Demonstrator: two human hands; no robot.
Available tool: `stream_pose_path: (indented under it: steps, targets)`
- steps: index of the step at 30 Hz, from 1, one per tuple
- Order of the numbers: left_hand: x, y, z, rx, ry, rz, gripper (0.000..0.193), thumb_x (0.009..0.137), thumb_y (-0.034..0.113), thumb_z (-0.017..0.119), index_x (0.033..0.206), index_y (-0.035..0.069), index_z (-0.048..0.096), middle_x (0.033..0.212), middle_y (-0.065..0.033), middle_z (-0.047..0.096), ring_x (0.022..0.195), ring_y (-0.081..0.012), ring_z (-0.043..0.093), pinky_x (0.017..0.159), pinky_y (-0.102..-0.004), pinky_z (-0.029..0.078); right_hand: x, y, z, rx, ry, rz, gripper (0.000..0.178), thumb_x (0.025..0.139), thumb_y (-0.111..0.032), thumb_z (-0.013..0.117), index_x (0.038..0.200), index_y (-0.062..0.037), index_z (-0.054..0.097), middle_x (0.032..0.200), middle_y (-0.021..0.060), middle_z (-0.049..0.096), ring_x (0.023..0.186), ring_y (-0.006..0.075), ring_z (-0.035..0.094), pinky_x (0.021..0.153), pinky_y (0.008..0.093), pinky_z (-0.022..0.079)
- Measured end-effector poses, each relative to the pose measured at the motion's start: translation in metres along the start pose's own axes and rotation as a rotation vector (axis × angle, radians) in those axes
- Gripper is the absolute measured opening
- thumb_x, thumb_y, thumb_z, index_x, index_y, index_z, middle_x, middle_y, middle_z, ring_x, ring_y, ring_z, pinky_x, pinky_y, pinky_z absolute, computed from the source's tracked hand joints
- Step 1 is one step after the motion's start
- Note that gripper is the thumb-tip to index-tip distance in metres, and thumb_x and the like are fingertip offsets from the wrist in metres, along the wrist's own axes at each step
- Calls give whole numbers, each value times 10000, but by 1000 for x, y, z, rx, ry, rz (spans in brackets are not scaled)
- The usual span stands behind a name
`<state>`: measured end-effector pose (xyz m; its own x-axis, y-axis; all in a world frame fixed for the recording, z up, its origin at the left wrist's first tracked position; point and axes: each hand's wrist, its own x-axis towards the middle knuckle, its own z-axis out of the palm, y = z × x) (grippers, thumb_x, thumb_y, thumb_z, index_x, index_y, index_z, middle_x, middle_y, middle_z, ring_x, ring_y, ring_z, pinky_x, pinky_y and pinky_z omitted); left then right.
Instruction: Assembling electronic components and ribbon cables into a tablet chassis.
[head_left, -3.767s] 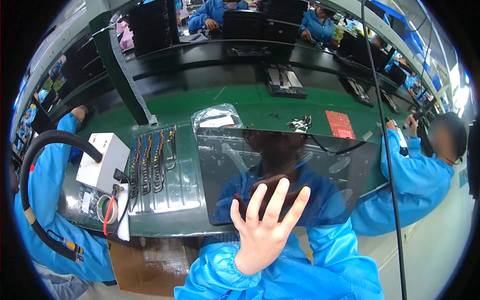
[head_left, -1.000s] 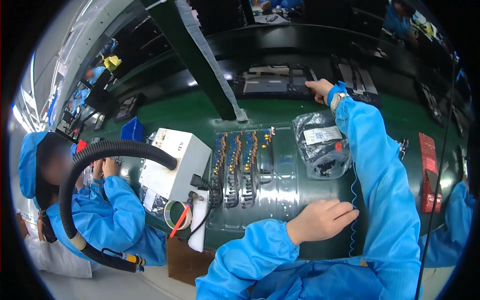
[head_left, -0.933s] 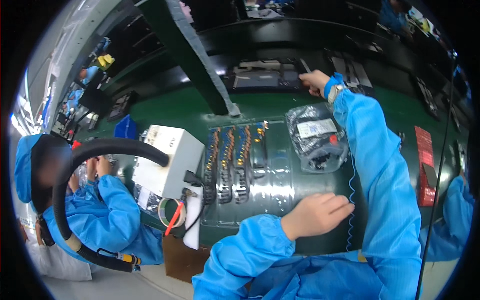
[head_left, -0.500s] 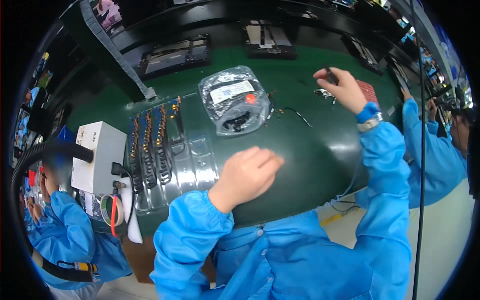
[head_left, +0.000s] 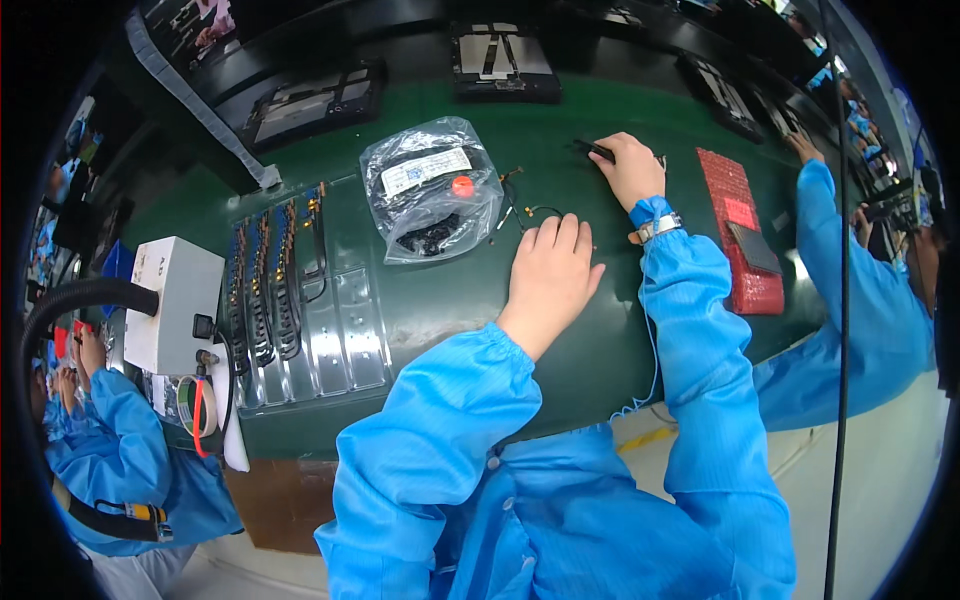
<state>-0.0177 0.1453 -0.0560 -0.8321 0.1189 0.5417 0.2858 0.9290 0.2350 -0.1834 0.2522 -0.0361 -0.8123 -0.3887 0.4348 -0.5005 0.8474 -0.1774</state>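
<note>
A small black part (head_left: 592, 150) lies flat on the green table (head_left: 600, 350), half covered; thin black wires (head_left: 520, 205) curl just beside it.

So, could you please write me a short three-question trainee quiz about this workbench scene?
1. True or false: the left hand lies flat on the green table.
2. What does the right hand touch? A) a small dark part B) the clear bag C) the red tray
3. Fill in: the metal fixture plate lies to the ___ of the left hand.

Key: 1 true; 2 A; 3 left.
</note>
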Motion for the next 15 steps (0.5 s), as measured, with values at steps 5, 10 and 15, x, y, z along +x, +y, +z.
stream_pose_path:
  steps: [5,10,15]
  targets:
    - [-7,-12,-11,-72,-53,120,352,780,234,611,1050,10,574,1104,-113,565,1054,-244,530,883,-362,430,0,-9,-3,-33,-32,-39,159,798,-245,619,907,-139,666,931,39,600,831,268,607,681,363,505]
    - [-9,-12,-27,-240,-161,182,192,796,169,577,866,3,643,964,-98,636,878,-249,617,759,-336,499,6,0,7,-196,-29,-134,140,791,-191,601,915,-127,603,916,55,566,778,274,608,651,374,502]
    - [-30,-32,-43,-375,-156,143,127,776,145,591,780,38,659,852,-58,659,808,-240,625,704,-328,505,-25,-25,-30,15,31,-186,147,759,-109,601,901,-111,562,924,88,540,759,285,599,651,377,500]
